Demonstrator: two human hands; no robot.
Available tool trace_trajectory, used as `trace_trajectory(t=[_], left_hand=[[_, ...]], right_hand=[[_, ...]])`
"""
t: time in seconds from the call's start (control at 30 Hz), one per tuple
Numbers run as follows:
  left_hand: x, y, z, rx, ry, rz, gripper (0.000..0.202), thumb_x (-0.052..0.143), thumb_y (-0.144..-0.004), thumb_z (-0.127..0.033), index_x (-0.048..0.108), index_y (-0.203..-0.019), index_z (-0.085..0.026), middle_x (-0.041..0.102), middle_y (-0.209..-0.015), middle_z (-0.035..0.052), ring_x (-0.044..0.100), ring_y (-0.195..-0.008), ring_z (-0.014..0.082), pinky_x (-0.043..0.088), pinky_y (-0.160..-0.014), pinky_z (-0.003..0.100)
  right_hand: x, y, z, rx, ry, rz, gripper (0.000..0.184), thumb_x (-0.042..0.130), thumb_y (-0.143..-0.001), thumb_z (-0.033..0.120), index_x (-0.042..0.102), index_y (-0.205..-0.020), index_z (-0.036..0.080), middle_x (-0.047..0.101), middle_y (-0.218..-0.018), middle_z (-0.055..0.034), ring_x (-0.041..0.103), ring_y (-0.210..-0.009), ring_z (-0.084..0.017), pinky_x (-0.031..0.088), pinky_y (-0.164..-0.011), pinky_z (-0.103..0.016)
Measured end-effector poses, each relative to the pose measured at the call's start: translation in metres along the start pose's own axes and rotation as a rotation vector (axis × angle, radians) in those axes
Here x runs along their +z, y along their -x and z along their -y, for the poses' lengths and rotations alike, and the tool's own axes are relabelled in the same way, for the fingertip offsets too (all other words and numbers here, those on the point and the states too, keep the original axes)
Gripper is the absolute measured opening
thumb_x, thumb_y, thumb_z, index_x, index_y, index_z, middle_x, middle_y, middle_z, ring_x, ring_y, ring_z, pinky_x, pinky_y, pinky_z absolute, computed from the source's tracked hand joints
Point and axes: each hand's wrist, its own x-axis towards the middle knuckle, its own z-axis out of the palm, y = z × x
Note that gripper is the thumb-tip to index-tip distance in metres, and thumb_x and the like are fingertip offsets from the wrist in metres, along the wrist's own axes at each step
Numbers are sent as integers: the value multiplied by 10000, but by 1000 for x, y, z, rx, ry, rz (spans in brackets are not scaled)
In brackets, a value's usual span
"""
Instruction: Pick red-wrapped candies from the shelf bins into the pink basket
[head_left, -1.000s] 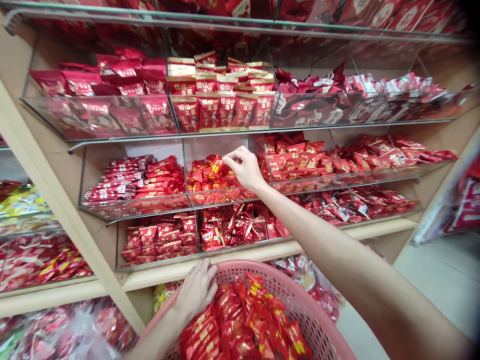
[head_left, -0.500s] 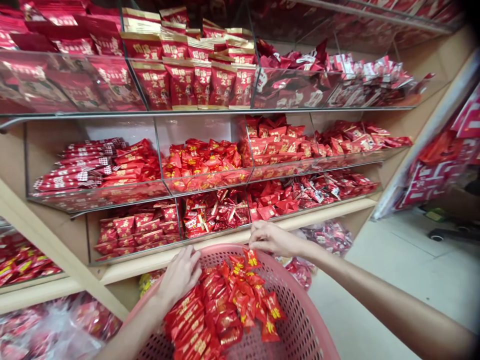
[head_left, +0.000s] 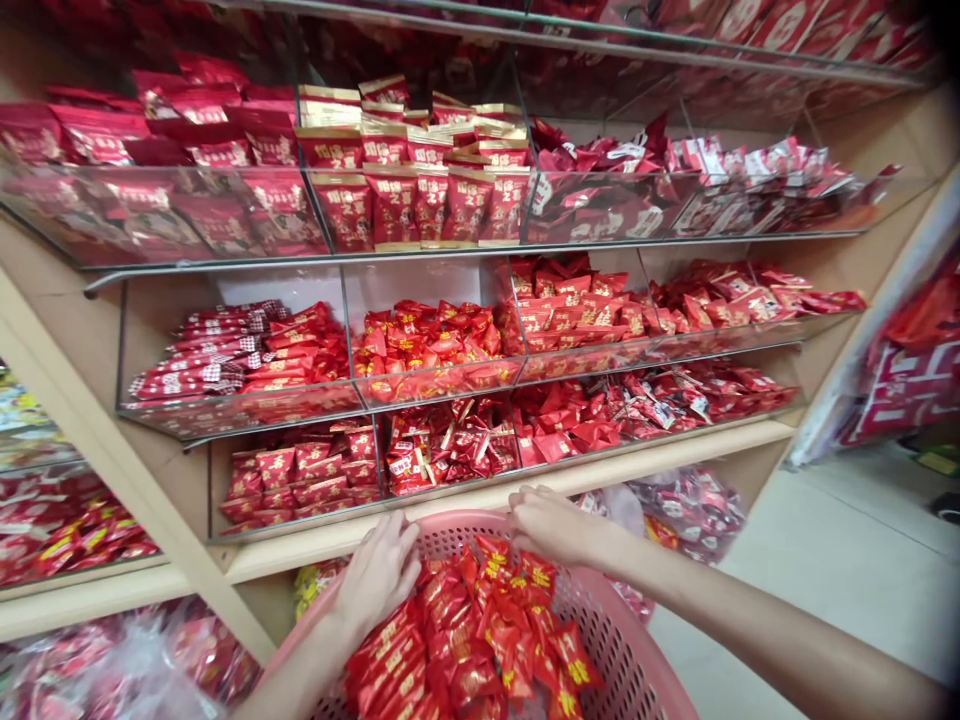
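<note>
A pink perforated plastic basket (head_left: 634, 640) sits low in front of me, holding many red snack packets (head_left: 465, 630), some lying in neat rows and others loose with yellow lettering. My left hand (head_left: 382, 570) lies over the basket's far left rim, fingers bent around it. At the far right rim is my right hand (head_left: 551, 525), its fingers curled closed at the edge, just above the loose packets. The fingertips of the right hand are partly hidden.
Shelves with clear-fronted bins rise ahead, filled with red packets (head_left: 427, 345) and gold-topped packets (head_left: 469, 205). A wooden shelf edge (head_left: 675, 460) runs just beyond the basket. Plastic bags of goods (head_left: 690, 515) lie beneath it. Tiled floor (head_left: 840, 540) shows at right.
The view has shifted, so shelves and basket appear lower and farther right. Both hands stay at the basket's far rim, with little movement relative to it.
</note>
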Motion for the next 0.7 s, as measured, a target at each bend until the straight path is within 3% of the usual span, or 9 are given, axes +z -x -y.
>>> trace_trajectory(t=[0.1,0.17,0.3,0.43,0.53,0.7], left_hand=[[5,3,3,-4,-12,-8,267,416,-797,-175,538,-1034,-187,562,-1062,121,543,-980,255,456,-853,417],[10,5,4,-4,-13,-21,289,441,-782,-172,536,-1054,-192,563,-1102,127,538,-1025,266,451,-876,422],[14,7,6,-26,-55,-33,345,471,-760,-172,531,-1099,-185,561,-1162,144,528,-1088,289,442,-911,443],[12,6,5,-38,-82,-4,336,464,-765,-176,545,-1091,-189,569,-1175,150,539,-1092,286,450,-915,431],[11,6,5,-38,-93,-7,338,466,-764,-176,550,-1091,-194,575,-1179,151,547,-1088,285,457,-911,427],[13,9,6,-23,-141,-63,356,484,-761,-196,547,-1111,-195,589,-1171,161,569,-1063,290,482,-882,434]], right_hand=[[-16,-3,2,-15,-18,-111,188,503,-830,216,676,-802,149,658,-829,-92,588,-814,-197,375,-683,-270],[-38,-6,4,-92,-67,-208,211,492,-840,213,668,-742,151,656,-753,-69,584,-735,-168,366,-639,-251],[-102,-25,8,-324,-206,-516,292,441,-891,260,660,-730,156,645,-706,-31,552,-653,-115,370,-640,-231],[-158,-71,-11,-292,-247,-872,161,524,-836,218,671,-804,158,658,-789,-26,560,-709,-120,391,-683,-235],[-172,-109,-36,-141,-177,-944,159,540,-804,176,678,-883,177,664,-840,-27,561,-720,-131,400,-695,-241],[-161,-136,-60,-39,-142,-949,217,494,-831,200,660,-965,162,658,-871,-55,566,-767,-152,407,-726,-257]])
